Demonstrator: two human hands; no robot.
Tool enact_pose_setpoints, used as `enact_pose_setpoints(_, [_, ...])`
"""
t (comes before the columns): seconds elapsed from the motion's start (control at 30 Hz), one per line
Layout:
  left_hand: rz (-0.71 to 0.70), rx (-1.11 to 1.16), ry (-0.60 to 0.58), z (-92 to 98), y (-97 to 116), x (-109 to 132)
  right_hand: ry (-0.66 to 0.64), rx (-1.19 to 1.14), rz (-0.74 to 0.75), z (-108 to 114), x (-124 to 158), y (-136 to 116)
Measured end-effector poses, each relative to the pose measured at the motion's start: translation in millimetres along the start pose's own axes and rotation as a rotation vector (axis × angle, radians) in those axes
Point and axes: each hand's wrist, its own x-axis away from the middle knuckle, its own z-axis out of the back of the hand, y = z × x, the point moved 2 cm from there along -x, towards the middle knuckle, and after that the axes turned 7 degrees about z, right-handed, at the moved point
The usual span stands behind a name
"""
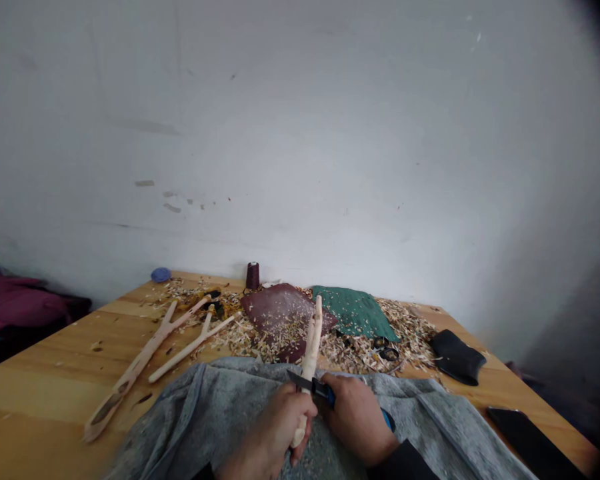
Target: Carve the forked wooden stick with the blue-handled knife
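My left hand [273,430] is closed round the lower part of a pale peeled wooden stick [312,343], which points up and away from me. My right hand [356,417] grips a knife with a blue handle [325,391]; its dark blade lies across the stick just above my left fingers. Both hands rest over a grey cloth [215,413] spread at the near table edge, sprinkled with fine shavings.
The wooden table [40,393] carries two forked carved sticks [145,357] at left, a heap of wood shavings [360,350], a maroon pad [277,313], a green pad [355,310], a thread spool [252,275], a black pouch [456,357], a dark phone [527,443]. White wall behind.
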Motion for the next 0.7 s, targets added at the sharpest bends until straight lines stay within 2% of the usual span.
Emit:
enact_pose_setpoints(0.17, [-0.002,-0.015,-0.014,-1.6,-3,-2,0.005,0.080,-0.105,2,-2,6])
enact_pose_setpoints(0.47, [0.006,0.001,-0.053,-2.2,-5,0,0.054,0.100,-0.173,2,-5,18])
enact_pose_setpoints(0.7, [0.012,0.089,-0.047,-5.7,-1,3,0.052,0.095,-0.154,0,-7,19])
